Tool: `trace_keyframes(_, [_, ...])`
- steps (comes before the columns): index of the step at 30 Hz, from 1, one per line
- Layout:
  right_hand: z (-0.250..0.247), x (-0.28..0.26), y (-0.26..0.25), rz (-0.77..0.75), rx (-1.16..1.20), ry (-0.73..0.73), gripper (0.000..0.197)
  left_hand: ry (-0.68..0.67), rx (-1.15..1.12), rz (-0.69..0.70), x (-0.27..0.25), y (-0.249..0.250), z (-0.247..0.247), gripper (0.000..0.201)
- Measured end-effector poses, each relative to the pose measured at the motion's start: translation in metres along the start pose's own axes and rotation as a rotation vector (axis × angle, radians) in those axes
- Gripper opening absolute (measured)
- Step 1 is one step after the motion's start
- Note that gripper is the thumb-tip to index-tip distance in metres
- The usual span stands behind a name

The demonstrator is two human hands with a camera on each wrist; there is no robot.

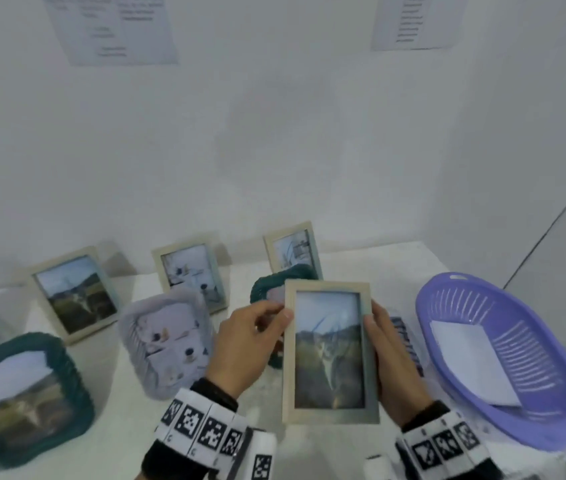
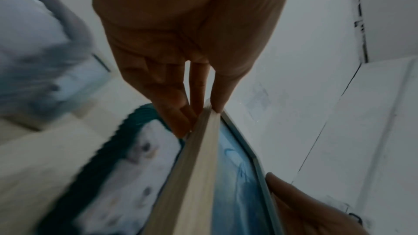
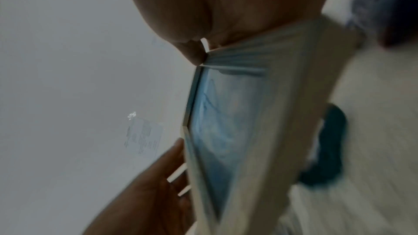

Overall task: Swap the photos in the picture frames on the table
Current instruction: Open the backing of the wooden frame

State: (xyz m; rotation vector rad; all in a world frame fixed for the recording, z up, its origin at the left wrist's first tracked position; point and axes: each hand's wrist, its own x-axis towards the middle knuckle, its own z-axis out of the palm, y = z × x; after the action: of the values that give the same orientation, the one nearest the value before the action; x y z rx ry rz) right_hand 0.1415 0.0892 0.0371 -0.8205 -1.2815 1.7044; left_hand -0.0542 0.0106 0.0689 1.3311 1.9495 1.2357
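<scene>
While you hold the pale wooden frame (image 1: 330,351) up off the table (image 1: 129,427), face toward you, both hands share the load: your left hand (image 1: 243,344) pinches the upper left edge between thumb and fingertips, and your right hand (image 1: 392,362) wraps the right edge, fingers behind. That two-sided grip likely steadies it for turning over to reach the backing. Its landscape photo (image 1: 328,355) sits inside. Behind it stands a teal knitted frame (image 1: 271,289); a purple basket (image 1: 551,403) waits right.

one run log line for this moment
left hand: pinches pale wooden picture frame | right hand: grips frame | frame: held above white table, landscape photo inside
</scene>
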Motion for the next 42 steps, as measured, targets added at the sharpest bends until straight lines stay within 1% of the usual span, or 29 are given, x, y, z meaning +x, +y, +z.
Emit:
trace_keyframes(2, [0.021,-0.022,0.018,0.090,0.082,0.018,0.030,-0.002,0.018,-0.067,-0.026,-0.018,-0.010,0.021])
trace_keyframes(4, [0.035,-0.039,0.033,0.130,0.082,0.037,0.029,0.014,0.028,-0.136,-0.049,-0.035,-0.018,0.022])
trace_keyframes(5, [0.041,-0.046,0.040,0.146,0.079,0.050,0.028,0.031,0.042,-0.155,-0.060,-0.040,-0.021,0.026])
trace_keyframes(7, [0.049,-0.057,0.049,0.171,0.077,0.069,0.029,0.053,0.080,-0.167,-0.082,-0.049,-0.023,0.039])
trace_keyframes(10, [0.054,-0.069,0.054,0.227,0.102,0.093,0.030,0.028,0.084,-0.182,-0.111,-0.048,-0.015,0.063])
trace_keyframes(11, [0.053,-0.072,0.055,0.245,0.109,0.080,0.032,0.008,0.084,-0.191,-0.120,-0.046,-0.008,0.075])
trace_keyframes(13, [0.052,-0.078,0.056,0.294,0.112,0.014,0.043,-0.026,0.053,-0.202,-0.131,-0.045,0.008,0.097])
trace_keyframes(14, [0.051,-0.080,0.056,0.323,0.105,-0.020,0.048,-0.030,0.005,-0.210,-0.133,-0.044,0.016,0.104])
trace_keyframes(15, [0.050,-0.082,0.055,0.356,0.095,-0.042,0.049,-0.027,-0.053,-0.221,-0.134,-0.043,0.024,0.109])
trace_keyframes(17, [0.047,-0.083,0.054,0.408,0.105,-0.066,0.047,-0.011,-0.163,-0.248,-0.136,-0.037,0.036,0.114])
trace_keyframes(19, [0.045,-0.084,0.053,0.435,0.140,-0.073,0.050,0.005,-0.237,-0.254,-0.137,-0.029,0.041,0.117])
trace_keyframes(21, [0.043,-0.084,0.051,0.462,0.171,-0.075,0.050,-0.006,-0.266,-0.269,-0.141,-0.023,0.042,0.118])
trace_keyframes(23, [0.038,-0.082,0.051,0.468,0.168,-0.107,0.050,-0.043,-0.279,-0.266,-0.145,-0.024,0.044,0.120])
trace_keyframes(26, [0.033,-0.082,0.046,0.459,0.164,-0.145,0.047,-0.085,-0.328,-0.248,-0.152,-0.031,0.047,0.115])
trace_keyframes(28, [0.028,-0.081,0.046,0.460,0.150,-0.130,0.048,-0.068,-0.392,-0.229,-0.155,-0.034,0.046,0.109])
trace_keyframes(30, [0.023,-0.079,0.048,0.432,0.098,-0.079,0.045,-0.016,-0.442,-0.229,-0.158,-0.040,0.041,0.101])
trace_keyframes(31, [0.020,-0.078,0.050,0.406,0.048,-0.052,0.043,0.022,-0.487,-0.242,-0.159,-0.045,0.037,0.093])
trace_keyframes(32, [0.018,-0.077,0.050,0.377,-0.010,-0.030,0.041,0.062,-0.548,-0.263,-0.160,-0.051,0.034,0.081])
trace_keyframes(34, [0.013,-0.076,0.052,0.327,-0.113,-0.003,0.034,0.135,-0.639,-0.302,-0.162,-0.061,0.028,0.047])
trace_keyframes(35, [0.010,-0.076,0.054,0.307,-0.158,0.005,0.030,0.168,-0.637,-0.316,-0.163,-0.065,0.027,0.031])
trace_keyframes(36, [0.008,-0.076,0.056,0.286,-0.209,0.008,0.025,0.191,-0.612,-0.333,-0.163,-0.070,0.027,0.019])
trace_keyframes(37, [0.005,-0.076,0.060,0.261,-0.282,0.005,0.021,0.203,-0.579,-0.348,-0.163,-0.075,0.028,0.013])
trace_keyframes(39, [0.001,-0.077,0.069,0.200,-0.452,-0.011,0.017,0.217,-0.487,-0.362,-0.162,-0.087,0.033,0.008])
trace_keyframes(42, [-0.004,-0.077,0.084,0.128,-0.673,-0.042,0.018,0.226,-0.224,-0.366,-0.157,-0.109,0.043,0.010])
